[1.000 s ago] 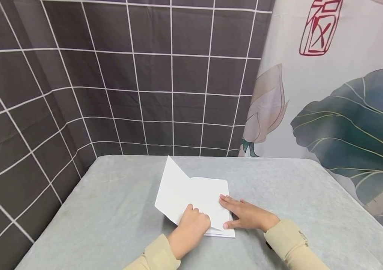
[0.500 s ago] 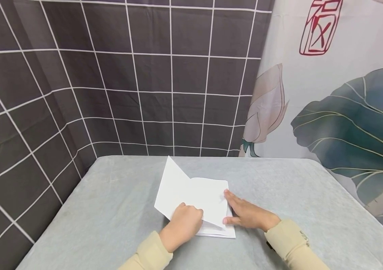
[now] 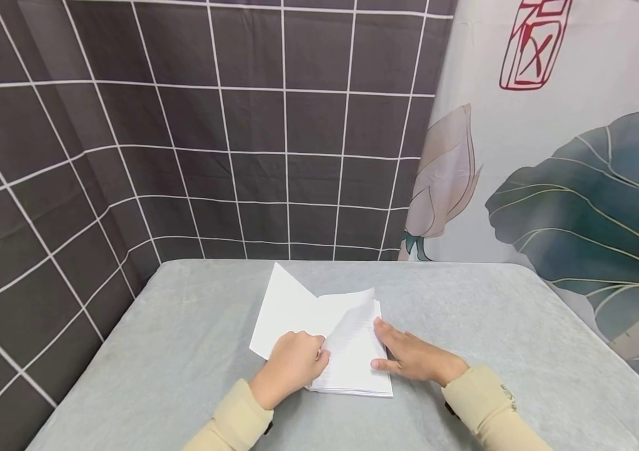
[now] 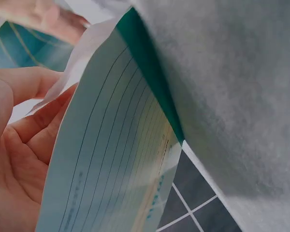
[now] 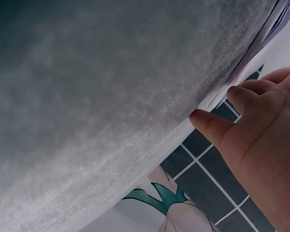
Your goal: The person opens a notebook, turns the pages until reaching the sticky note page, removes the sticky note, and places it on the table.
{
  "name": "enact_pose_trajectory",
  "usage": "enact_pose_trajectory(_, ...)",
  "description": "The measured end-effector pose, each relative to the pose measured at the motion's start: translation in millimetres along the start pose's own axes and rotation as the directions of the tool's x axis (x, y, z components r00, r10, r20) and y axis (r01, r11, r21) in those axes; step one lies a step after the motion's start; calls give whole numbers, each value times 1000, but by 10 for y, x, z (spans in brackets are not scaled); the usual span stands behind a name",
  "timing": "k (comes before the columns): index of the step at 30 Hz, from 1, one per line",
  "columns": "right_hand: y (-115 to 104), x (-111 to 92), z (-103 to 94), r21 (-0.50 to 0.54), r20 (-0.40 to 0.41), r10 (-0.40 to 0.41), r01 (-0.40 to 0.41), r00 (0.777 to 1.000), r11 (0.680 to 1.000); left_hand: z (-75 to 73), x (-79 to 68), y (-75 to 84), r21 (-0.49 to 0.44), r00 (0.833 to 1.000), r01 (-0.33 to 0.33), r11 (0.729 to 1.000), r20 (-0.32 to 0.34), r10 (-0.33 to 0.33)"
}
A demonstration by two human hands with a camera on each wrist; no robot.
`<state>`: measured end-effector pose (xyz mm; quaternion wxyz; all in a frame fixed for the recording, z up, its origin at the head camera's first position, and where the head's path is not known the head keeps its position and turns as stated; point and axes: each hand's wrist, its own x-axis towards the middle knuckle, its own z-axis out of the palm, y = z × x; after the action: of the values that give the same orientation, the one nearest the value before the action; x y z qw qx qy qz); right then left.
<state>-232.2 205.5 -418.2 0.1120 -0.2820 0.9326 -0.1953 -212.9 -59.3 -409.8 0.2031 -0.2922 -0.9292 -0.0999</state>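
A notebook lies on the table with its white cover side raised at the left. My left hand pinches a page, which curls up and leftward over the lined sheets. In the left wrist view, thumb and fingers of the left hand hold thin paper beside a lined, printed leaf; a green strip shows along its edge. My right hand rests at the notebook's right edge, fingers extended. The right wrist view shows that hand beside the paper edges.
A grey cloth covers the table. Behind it hangs a dark curtain with a white grid. To the right is a pale cloth printed with a lotus bud and a large leaf.
My left hand has moved left, drawing a page that was lying nearly flat up and over, so lined sheets now show beneath. The right hand first slid toward the right edge, then stayed.
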Motion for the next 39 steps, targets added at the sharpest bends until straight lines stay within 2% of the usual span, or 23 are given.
enact_pose_trajectory(2, -7, -7, -7, -2, 14, 2, -2, 1000, 1000, -39, 18, -34, -94, 996, 76, 993, 45, -72)
enact_pose_trajectory(4, -11, -12, -10, -3, 24, 7, -7, 1000, 1000, -80, 40, -74, -172, 985, 167, 971, 79, -155)
enact_pose_trajectory(6, -10, -11, -8, -8, 29, 9, -9, 1000, 1000, -130, 61, -115, -263, 968, 248, 933, 100, -229)
enact_pose_trajectory(8, -9, -10, -5, -13, 31, 10, -9, 999, 1000, -174, 79, -166, -353, 950, 311, 882, 111, -291)
enact_pose_trajectory(11, 2, -4, 3, -20, 27, 9, -9, 1000, 1000, -233, 106, -256, -488, 932, 353, 798, 112, -344)
enact_pose_trajectory(13, 5, -1, 6, -21, 25, 9, -9, 1000, 1000, -252, 123, -328, -548, 926, 354, 758, 96, -364)
enact_pose_trajectory(17, 15, 6, 8, -22, 23, 7, -6, 1000, 1000, -255, 139, -476, -613, 906, 375, 695, 84, -415)
enact_pose_trajectory(20, 20, 6, 7, -24, 25, 5, -4, 1000, 1000, -256, 137, -579, -633, 879, 423, 648, 112, -464)
enact_pose_trajectory(22, 20, 3, 6, -28, 29, 4, -3, 1000, 1000, -268, 134, -639, -627, 863, 456, 632, 138, -486)
enact_pose_trajectory(29, 4, -4, 4, -46, 21, -24, 25, 999, 999, -271, 111, -835, -585, 828, 522, 621, 170, -535)
enact_pose_trajectory(36, 7, 16, 30, -60, 13, -36, 37, 999, 998, -287, 81, -990, -569, 773, 594, 568, 210, -598)
enact_pose_trajectory(39, 11, 26, 48, -64, 17, -53, 54, 998, 996, -296, 61, -1036, -574, 768, 597, 561, 204, -607)
